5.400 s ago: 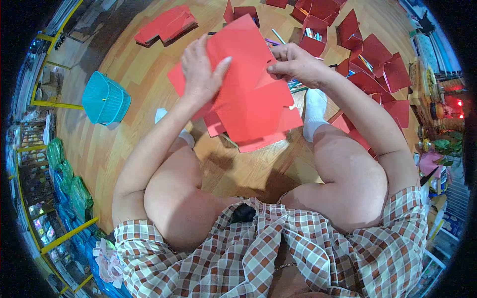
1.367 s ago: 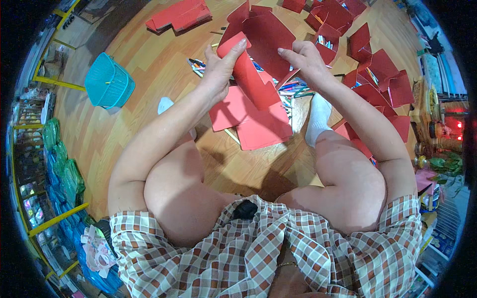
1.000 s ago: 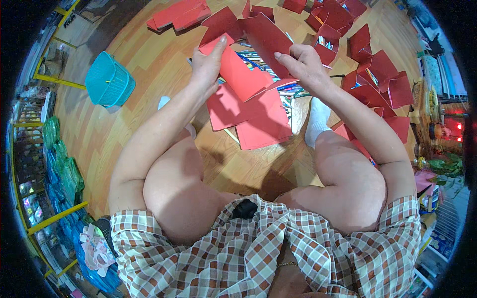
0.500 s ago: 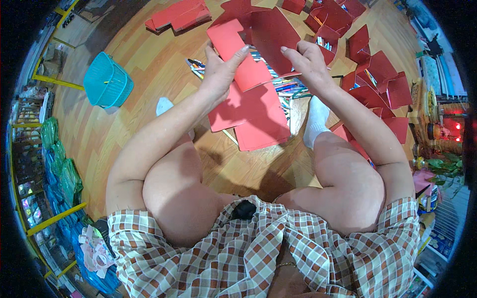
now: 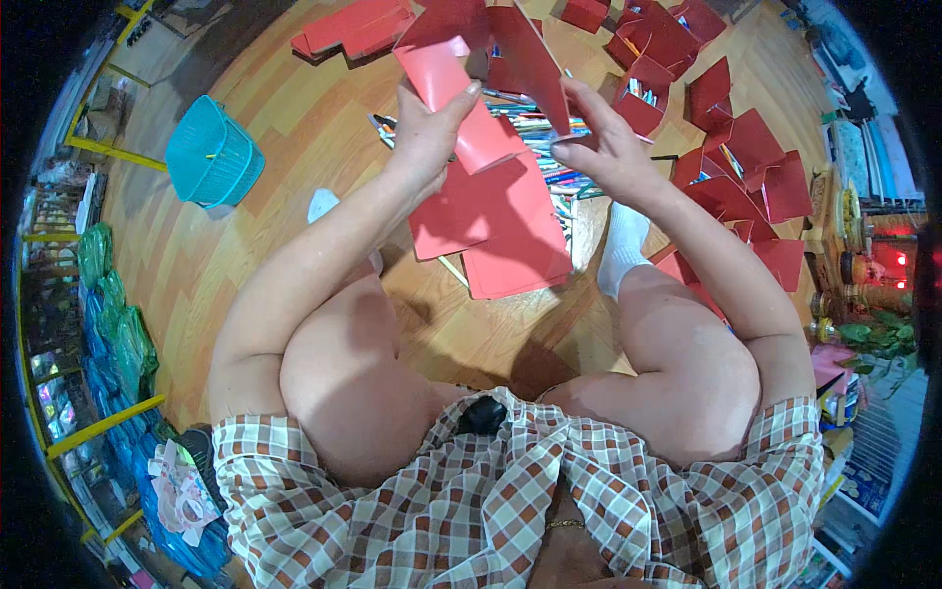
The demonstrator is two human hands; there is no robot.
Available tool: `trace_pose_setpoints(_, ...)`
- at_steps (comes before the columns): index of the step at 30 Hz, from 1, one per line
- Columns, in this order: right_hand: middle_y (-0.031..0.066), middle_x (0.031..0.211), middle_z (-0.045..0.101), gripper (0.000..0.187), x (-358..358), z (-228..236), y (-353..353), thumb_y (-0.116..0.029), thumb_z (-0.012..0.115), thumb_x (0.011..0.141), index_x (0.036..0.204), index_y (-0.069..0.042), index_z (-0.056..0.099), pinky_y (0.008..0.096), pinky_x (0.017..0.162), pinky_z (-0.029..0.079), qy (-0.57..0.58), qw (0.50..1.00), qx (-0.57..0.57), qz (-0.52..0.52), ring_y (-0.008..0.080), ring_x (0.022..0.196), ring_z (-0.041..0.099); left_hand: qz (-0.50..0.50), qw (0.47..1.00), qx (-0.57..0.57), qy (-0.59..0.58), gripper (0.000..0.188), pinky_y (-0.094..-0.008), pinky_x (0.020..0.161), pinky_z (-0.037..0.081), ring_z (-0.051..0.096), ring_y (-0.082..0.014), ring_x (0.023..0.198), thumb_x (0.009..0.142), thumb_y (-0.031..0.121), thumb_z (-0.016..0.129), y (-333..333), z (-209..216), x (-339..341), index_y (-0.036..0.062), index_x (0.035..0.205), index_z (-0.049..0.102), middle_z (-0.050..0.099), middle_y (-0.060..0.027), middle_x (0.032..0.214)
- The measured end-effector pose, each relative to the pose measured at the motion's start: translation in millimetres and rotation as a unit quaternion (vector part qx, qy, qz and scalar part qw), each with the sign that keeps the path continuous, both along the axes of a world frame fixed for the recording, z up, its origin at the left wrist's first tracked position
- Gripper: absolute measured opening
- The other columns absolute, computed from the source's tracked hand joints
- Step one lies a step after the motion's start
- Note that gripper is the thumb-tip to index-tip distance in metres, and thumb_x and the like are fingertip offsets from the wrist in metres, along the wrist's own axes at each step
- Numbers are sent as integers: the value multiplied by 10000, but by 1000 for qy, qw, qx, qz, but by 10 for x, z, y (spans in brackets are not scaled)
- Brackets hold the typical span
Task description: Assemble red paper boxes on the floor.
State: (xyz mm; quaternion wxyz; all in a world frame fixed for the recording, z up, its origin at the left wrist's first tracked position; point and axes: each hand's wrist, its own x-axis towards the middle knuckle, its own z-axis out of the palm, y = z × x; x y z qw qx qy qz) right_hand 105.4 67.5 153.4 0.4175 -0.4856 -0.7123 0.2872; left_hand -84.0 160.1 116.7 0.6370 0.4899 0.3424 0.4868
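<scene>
A partly folded red cardboard box (image 5: 461,103) is held up in front of me, some panels standing and one long flap slanting toward me. My left hand (image 5: 427,142) is closed on the left side of that flap, thumb on top. At its right, my right hand (image 5: 613,147) has thumb and fingers spread around the edge of a raised dark red panel (image 5: 530,64). Below lies a flat red cardboard sheet (image 5: 515,236) on the floor. Many pens and pencils (image 5: 564,177) are heaped under and behind the box, partly hidden by it.
Several red boxes (image 5: 731,147), some with pens inside, stand at the right. Flat red cardboard pieces (image 5: 353,29) are stacked at the far left. A turquoise plastic basket (image 5: 214,154) stands on the wooden floor at left. Shelves and green and blue bags (image 5: 123,334) line the left side.
The raised panel has swung more upright and narrower to view. My right hand has shifted its fingers along the panel's edge; my left hand has moved slightly farther away with the box.
</scene>
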Motion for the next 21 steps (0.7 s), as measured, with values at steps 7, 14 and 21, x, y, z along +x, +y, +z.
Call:
trace_pose_setpoints(7, 142, 1127, 559, 666, -159, -86, 54, -391, 706, 776, 1246, -10, 427, 350, 897, 441, 66, 992, -71, -81, 210, 1053, 540, 16, 995, 79, 60, 595, -330, 849, 484, 531, -195, 999, 836, 148, 652, -175, 89, 75, 20, 1262, 256, 471, -133, 1130)
trace_pose_setpoints(14, 113, 993, 618, 484, -222, -107, 13, -215, 709, 801, 1162, 4, 474, 289, 737, 492, 92, 982, -89, -136, 144, 878, 597, -21, 994, 86, 61, 837, -339, 957, 417, 460, -238, 1149, 810, 127, 664, -250, 133, 103, -30, 1355, 48, 409, -199, 1252)
trace_pose_setpoints(21, 114, 963, 628, 425, -197, 40, -15, -232, 713, 793, 1095, 0, 524, 285, 717, 490, 46, 967, -168, -184, 142, 860, 599, -91, 960, 193, 179, 1170, -348, 1011, 369, 415, -269, 1203, 637, 180, 818, -265, 86, 64, -59, 1367, -64, 348, -211, 1313)
